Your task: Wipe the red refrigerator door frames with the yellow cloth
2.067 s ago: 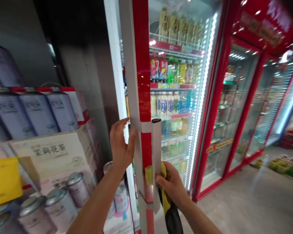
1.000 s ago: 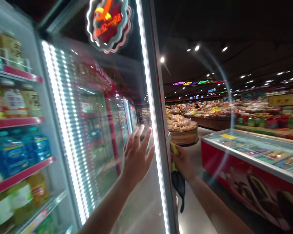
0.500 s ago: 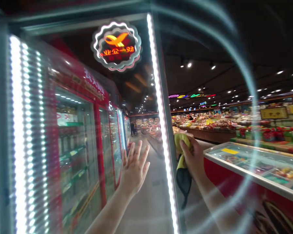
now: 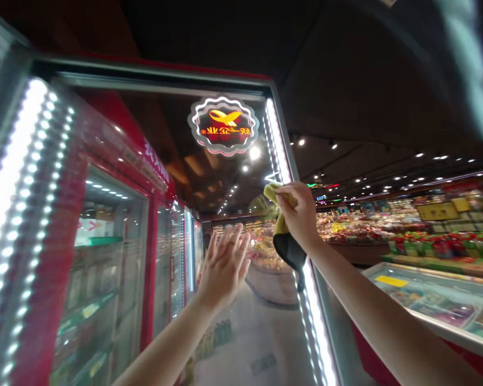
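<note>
In front of me stands a framed glass door with bright LED strips along its sides. A scalloped sticker with an orange emblem and mirrored lettering sits near its top. My left hand is raised with fingers spread, palm toward the glass; whether it touches the pane I cannot tell. My right hand grips a yellow-green and dark cloth beside the right LED strip. The cloth's dark end hangs down across the strip, and a faint reflection of it shows in the pane.
Red-framed drink coolers line the left side, seen through the glass. At the right is a chest freezer with a glass top and red base. Produce displays fill the background. A blurred pale streak crosses the upper right.
My right hand has brought the cloth from outside the door's right edge over to its inner side and higher. My left hand stays raised. The view has tilted up, showing the door's top corner.
</note>
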Demonstrator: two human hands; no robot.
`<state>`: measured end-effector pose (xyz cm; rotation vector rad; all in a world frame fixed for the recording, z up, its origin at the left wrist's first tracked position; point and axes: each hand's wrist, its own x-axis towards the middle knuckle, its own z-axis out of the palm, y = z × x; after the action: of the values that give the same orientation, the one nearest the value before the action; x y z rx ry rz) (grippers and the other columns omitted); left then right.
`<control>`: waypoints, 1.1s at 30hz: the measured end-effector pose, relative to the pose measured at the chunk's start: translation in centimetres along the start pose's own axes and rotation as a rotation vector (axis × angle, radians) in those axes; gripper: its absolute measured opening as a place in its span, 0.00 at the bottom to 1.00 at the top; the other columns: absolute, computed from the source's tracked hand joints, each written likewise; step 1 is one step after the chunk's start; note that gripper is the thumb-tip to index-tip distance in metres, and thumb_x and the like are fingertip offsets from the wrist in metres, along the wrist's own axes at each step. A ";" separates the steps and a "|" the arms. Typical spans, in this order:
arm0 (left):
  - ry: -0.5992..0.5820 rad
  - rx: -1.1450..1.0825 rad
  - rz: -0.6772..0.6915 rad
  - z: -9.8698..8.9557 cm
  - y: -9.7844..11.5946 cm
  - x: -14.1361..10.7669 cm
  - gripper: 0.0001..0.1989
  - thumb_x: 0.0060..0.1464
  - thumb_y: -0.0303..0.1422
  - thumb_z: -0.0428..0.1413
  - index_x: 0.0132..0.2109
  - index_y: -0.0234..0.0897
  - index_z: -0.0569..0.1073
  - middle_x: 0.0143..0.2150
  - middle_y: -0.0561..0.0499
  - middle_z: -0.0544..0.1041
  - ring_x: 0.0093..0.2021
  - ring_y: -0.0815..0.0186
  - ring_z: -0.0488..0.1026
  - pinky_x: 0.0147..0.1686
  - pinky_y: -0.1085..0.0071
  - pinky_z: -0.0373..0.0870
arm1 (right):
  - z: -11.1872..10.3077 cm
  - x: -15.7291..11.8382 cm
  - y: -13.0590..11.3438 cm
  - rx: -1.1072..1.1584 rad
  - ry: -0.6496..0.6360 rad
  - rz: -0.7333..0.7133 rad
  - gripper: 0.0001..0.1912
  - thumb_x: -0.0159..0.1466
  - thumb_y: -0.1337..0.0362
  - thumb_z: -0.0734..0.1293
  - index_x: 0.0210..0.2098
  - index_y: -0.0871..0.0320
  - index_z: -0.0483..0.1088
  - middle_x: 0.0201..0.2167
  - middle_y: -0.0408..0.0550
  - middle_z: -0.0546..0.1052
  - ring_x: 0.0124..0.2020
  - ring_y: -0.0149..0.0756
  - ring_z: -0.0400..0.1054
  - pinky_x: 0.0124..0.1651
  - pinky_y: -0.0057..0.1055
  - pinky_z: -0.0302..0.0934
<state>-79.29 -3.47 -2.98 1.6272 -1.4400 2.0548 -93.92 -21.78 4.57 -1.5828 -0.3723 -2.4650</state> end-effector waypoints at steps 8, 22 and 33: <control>0.147 0.000 -0.127 2.0 -8.9 5.5 0.30 0.66 0.38 0.51 0.72 0.45 0.57 0.75 0.43 0.56 0.75 0.47 0.49 0.71 0.38 0.44 | 7.8 -2.5 3.3 -0.327 -0.398 -0.183 0.27 0.71 0.66 0.58 0.68 0.49 0.62 0.71 0.51 0.61 0.73 0.49 0.50 0.69 0.52 0.55; 0.192 0.023 -0.092 4.2 -10.5 4.6 0.30 0.66 0.40 0.49 0.72 0.48 0.55 0.74 0.45 0.58 0.74 0.49 0.55 0.71 0.43 0.50 | 14.5 7.3 6.8 -0.399 -0.234 0.015 0.27 0.70 0.71 0.56 0.67 0.60 0.65 0.68 0.57 0.65 0.71 0.53 0.54 0.71 0.54 0.53; 0.150 0.103 -0.127 4.9 -9.7 6.8 0.28 0.66 0.39 0.48 0.70 0.41 0.59 0.74 0.40 0.58 0.74 0.48 0.53 0.71 0.40 0.47 | 12.3 5.1 9.3 -0.333 -0.423 -0.182 0.27 0.70 0.73 0.55 0.66 0.52 0.67 0.67 0.50 0.68 0.69 0.45 0.60 0.69 0.46 0.58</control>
<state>-72.69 -4.83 7.90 1.5207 -1.1698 2.1587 -82.70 -26.93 15.17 -2.3141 -0.1724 -2.3992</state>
